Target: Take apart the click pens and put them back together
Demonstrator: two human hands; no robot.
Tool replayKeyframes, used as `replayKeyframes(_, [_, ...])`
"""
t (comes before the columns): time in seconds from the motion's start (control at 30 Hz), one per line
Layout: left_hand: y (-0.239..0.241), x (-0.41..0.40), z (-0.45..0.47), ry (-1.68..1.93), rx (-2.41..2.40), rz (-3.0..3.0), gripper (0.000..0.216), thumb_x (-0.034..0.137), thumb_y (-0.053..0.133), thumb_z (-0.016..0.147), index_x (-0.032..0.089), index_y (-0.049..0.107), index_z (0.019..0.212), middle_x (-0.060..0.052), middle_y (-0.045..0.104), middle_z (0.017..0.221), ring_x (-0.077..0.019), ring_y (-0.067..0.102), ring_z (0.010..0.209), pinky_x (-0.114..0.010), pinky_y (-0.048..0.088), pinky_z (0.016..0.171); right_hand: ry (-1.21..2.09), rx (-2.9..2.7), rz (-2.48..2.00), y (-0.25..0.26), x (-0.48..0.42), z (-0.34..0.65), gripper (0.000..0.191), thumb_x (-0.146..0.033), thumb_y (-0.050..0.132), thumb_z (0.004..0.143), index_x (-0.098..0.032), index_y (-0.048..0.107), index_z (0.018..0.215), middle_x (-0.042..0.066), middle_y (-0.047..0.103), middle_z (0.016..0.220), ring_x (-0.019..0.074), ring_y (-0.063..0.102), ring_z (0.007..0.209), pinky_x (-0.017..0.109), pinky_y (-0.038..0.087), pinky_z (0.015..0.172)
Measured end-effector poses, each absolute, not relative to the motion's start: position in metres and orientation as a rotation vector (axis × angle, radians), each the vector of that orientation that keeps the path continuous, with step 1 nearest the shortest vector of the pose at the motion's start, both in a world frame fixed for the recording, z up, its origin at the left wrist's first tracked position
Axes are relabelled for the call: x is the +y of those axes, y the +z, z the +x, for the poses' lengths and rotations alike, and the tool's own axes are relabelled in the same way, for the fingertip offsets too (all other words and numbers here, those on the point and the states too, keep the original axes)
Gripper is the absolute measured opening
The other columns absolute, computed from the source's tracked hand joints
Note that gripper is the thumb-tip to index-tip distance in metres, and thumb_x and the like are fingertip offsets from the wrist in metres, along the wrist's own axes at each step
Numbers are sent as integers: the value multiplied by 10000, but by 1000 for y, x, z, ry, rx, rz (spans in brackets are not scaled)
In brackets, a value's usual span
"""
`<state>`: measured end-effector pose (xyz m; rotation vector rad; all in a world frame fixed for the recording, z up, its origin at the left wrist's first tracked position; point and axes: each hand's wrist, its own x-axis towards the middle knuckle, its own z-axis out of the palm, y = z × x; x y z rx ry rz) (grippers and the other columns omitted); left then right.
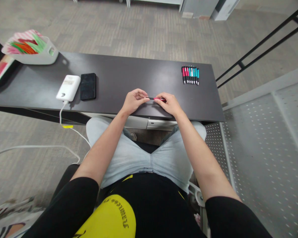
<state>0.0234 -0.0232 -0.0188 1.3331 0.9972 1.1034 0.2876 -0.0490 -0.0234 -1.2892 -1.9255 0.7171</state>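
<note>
Between both hands lies a pen [151,98] with a black grip and a red barrel, held sideways just above the front part of the dark desk [119,74]. My left hand [135,100] pinches its tip end between thumb and fingers. The red end is in the closed fingers of my right hand [169,103], which hide part of the barrel. To the right, a row of several red and teal pens [190,75] with black grips lies side by side on the desk.
A white power bank [68,87] with a cable [60,115] and a black wallet-like item [88,86] lie on the desk's left half. Farther left stands a white basket [39,58] of colourful packets. A perforated grey panel [263,148] borders the right side.
</note>
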Motion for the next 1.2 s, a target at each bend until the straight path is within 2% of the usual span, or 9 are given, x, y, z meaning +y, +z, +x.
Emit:
replayKeyframes(0.2, [-17, -28, 27, 1092, 1023, 1437, 485, 418, 1183, 738, 249, 828, 1022, -41, 879, 996, -233, 812, 883, -369, 654, 864, 662, -1897, -1268, -23, -49, 290, 221, -528, 902, 1138, -318, 850, 1090, 89, 895, 1133, 350, 781, 1057, 505, 662, 1037])
replayKeyframes(0.3, [-20, -29, 28, 1100, 1073, 1600, 435, 639, 1059, 929, 268, 832, 936, -18, 803, 820, -225, 694, 752, -378, 557, 765, 633, -1891, -1243, -23, -48, 291, 251, -554, 906, 1134, -323, 833, 1070, 92, 887, 1128, 361, 775, 1078, 531, 657, 1070])
replayKeyframes(0.37, [-22, -29, 29, 1111, 1098, 1692, 534, 764, 934, 1032, 283, 802, 842, -19, 759, 750, -238, 641, 728, -396, 510, 750, 631, -1900, -1232, -22, -49, 290, 283, -583, 907, 1134, -329, 822, 1043, 94, 894, 1130, 377, 779, 1118, 557, 651, 1109])
replayKeyframes(0.47, [-24, -29, 29, 1114, 1118, 1761, 619, 845, 862, 1058, 299, 772, 781, -27, 744, 740, -263, 643, 753, -421, 504, 797, 627, -1909, -1222, -22, -49, 290, 323, -620, 899, 1141, -333, 817, 1016, 102, 901, 1132, 393, 779, 1138, 591, 641, 1142])
replayKeyframes(0.7, [-30, -27, 29, 1046, 1175, 1912, 612, 797, 724, 1143, 325, 765, 755, -52, 776, 764, -320, 684, 807, -451, 488, 905, 602, -1920, -1237, -22, -49, 289, 411, -700, 874, 1155, -330, 820, 986, 125, 901, 1127, 401, 770, 1111, 627, 625, 1157])
replayKeyframes(0.83, [-33, -24, 28, 1015, 1154, 1897, 630, 839, 747, 1111, 323, 752, 750, -40, 736, 741, -308, 631, 770, -448, 462, 913, 602, -1921, -1242, -21, -50, 289, 448, -738, 871, 1153, -326, 827, 984, 127, 911, 1141, 398, 765, 1104, 628, 624, 1157])
replayKeyframes(0.93, [-33, -23, 26, 989, 1171, 1913, 572, 750, 774, 1118, 319, 745, 743, -44, 735, 760, -311, 631, 786, -454, 466, 933, 609, -1927, -1230, -22, -49, 290, 477, -758, 855, 1166, -321, 834, 977, 128, 909, 1131, 391, 763, 1091, 613, 630, 1134])
replayKeyframes(1.07, [-33, -24, 26, 1003, 1174, 1941, 524, 655, 779, 1131, 319, 738, 732, -59, 765, 789, -325, 660, 826, -461, 496, 945, 620, -1924, -1249, -23, -49, 290, 439, -712, 876, 1170, -323, 831, 971, 120, 905, 1113, 390, 768, 1102, 604, 638, 1131])
replayKeyframes(1.2, [-31, -26, 29, 1023, 1171, 1923, 532, 681, 780, 1136, 320, 749, 747, -55, 784, 796, -320, 679, 828, -449, 527, 920, 611, -1932, -1264, -24, -48, 289, 367, -615, 905, 1166, -322, 816, 964, 110, 906, 1122, 385, 764, 1110, 585, 642, 1121])
